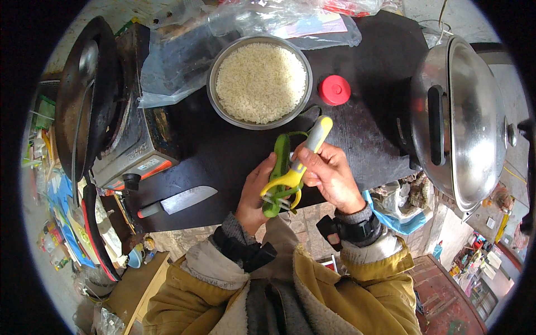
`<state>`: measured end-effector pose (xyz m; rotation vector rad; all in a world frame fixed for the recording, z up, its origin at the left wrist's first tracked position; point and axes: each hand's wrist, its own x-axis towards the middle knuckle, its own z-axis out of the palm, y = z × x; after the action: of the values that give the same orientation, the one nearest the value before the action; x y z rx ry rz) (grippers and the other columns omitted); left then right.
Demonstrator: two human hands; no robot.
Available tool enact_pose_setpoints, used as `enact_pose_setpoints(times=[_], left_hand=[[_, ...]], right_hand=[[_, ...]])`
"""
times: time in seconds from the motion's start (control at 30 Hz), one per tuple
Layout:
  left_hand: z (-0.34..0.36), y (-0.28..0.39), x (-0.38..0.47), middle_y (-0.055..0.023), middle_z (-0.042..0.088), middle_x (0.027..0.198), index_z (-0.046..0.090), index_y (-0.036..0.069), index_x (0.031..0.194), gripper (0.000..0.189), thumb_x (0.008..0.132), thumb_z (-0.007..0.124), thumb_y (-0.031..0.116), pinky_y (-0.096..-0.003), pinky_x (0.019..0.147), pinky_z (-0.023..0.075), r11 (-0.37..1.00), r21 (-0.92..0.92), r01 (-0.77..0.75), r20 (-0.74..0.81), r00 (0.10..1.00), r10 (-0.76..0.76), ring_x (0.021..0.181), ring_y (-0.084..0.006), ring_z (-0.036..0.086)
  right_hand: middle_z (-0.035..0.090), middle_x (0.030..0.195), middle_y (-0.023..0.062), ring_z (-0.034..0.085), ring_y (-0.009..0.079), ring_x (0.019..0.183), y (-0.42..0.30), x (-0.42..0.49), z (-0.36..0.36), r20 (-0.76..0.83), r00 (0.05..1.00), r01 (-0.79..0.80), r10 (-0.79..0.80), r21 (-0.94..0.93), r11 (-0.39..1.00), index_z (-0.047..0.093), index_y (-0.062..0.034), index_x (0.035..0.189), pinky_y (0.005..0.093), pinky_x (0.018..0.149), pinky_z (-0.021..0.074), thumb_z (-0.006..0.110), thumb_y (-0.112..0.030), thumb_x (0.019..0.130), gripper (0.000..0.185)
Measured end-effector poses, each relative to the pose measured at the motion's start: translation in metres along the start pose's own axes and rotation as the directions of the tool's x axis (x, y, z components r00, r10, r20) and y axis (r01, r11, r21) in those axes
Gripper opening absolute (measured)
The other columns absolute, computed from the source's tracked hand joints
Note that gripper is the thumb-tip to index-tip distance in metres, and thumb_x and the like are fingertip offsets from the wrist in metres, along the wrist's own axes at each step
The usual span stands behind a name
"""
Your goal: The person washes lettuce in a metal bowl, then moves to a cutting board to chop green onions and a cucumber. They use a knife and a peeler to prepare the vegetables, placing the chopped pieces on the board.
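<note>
My left hand (254, 194) grips a long green vegetable (281, 161), perhaps a cucumber, held lengthwise over the front edge of the table. In my right hand (335, 180) is a Y-shaped peeler (316, 138) with a grey and yellow handle. Its yellow head lies across the lower part of the vegetable, and a green strip of peel hangs at the blade. Just beyond my hands stands a steel bowl (212, 90) filled with white rice grains (259, 81). A dark green strip, apparently peel (310, 114), lies beside the bowl.
A kitchen knife (188, 200) lies on the dark table (188, 146) at left, near a gas stove (138, 157) bearing a black wok (104, 104). A red lid (335, 90) sits right of the bowl. At right stands a large lidded steel pot (473, 121). Plastic bags (176, 63) cover the back.
</note>
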<state>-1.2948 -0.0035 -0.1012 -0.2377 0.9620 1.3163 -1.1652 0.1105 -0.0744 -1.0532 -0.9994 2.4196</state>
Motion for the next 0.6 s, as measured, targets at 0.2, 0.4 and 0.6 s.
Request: enact_pose_setpoints(times=[0.2,0.4,0.6], left_hand=[[-0.006,0.007,-0.003,-0.0051,0.062,0.087,0.061,0.005,0.108,0.038,0.101,0.054,0.042,-0.0266,0.053,0.0510,0.970,0.073,0.231,-0.028,0.973,-0.230,0.070,-0.0126,0.061],[-0.011,0.006,-0.016,-0.0059,0.061,0.089,0.059,0.005,0.111,0.039,0.103,0.049,0.041,-0.0272,0.056,0.0521,0.964,0.050,0.259,0.068,0.963,-0.262,0.073,-0.0130,0.061],[-0.005,0.004,-0.004,-0.0073,0.066,0.093,0.059,0.004,0.113,0.040,0.104,0.046,0.041,-0.0276,0.060,0.0538,0.992,-0.022,0.122,0.003,0.993,-0.122,0.074,-0.0137,0.062]], right_hand=[[0.050,0.061,-0.0056,0.037,0.0025,0.050,-0.001,0.025,-0.033,-0.195,0.975,0.081,-0.103,-0.116,0.990,0.062,-0.0055,0.086,0.0211,0.046,0.0261,0.067,-0.030,0.096,0.027],[0.061,0.073,-0.0017,0.050,0.0038,0.058,-0.007,0.038,-0.058,-0.452,0.860,0.100,-0.236,-0.305,0.947,0.067,-0.0048,0.094,0.0204,0.050,0.0356,0.069,-0.035,0.093,0.030],[0.064,0.078,0.0010,0.054,0.0044,0.060,-0.008,0.018,-0.041,-0.364,0.917,0.128,-0.164,-0.122,0.984,0.065,-0.0030,0.097,0.0194,0.050,0.0382,0.065,-0.033,0.097,0.030]])
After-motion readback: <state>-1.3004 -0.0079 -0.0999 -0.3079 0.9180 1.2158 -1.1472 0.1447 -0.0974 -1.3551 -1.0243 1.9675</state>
